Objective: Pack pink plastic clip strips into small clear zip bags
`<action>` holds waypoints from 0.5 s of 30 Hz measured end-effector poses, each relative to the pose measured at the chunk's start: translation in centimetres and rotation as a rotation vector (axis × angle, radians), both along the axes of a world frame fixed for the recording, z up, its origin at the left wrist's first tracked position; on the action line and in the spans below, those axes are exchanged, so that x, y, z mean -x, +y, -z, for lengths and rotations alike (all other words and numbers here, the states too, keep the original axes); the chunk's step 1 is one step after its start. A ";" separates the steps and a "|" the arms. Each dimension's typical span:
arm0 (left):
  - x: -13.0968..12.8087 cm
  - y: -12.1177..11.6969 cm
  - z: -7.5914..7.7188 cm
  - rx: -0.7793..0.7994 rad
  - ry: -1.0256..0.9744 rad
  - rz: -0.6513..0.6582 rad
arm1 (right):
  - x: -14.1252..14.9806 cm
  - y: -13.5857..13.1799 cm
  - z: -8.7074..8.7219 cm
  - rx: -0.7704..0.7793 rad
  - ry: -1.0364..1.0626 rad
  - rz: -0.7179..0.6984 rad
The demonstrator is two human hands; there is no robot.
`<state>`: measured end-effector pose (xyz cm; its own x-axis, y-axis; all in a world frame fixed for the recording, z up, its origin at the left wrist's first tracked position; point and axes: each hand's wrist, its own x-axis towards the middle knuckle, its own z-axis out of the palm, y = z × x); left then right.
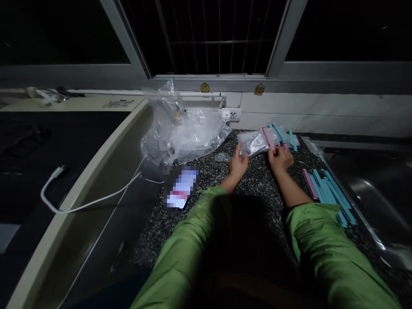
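Observation:
My left hand (238, 165) pinches the left edge of a small clear plastic bag (254, 143) over the counter. Between the fingers and thumb of my right hand (281, 159) is the lower end of a long narrow pink strip (268, 137), which looks like a bag-sealing clip. The strip lies across the right part of the bag. Just behind it, blue strips (279, 133) of the same shape rest on more clear plastic. To the right of my right forearm is a loose pile of blue strips (331, 193), with a pink strip (310, 183) at its left side.
A large crumpled clear bag (189, 133) sits at the back left. Nearer is a lit phone (183, 189) on the speckled counter (212, 178). A white cable (96, 205) hangs across the left side. A metal sink (370, 184) is at the right, a wall socket (233, 115) behind.

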<state>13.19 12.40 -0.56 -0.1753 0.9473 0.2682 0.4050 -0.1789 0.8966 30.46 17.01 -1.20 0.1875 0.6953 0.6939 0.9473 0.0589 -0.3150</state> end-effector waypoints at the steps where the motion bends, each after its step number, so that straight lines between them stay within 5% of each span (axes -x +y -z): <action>1: -0.2 0.5 -0.1 0.002 0.037 0.007 | -0.1 0.6 0.1 0.005 0.011 0.014; 15: -2.3 4.9 0.1 -0.004 -0.049 0.053 | -0.5 5.9 1.4 -0.067 0.047 0.160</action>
<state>15.44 17.28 -0.63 -0.1378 0.9545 0.2644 0.3505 -0.2027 0.9144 30.96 22.92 -2.56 0.3255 0.6068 0.7251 0.9304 -0.0689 -0.3600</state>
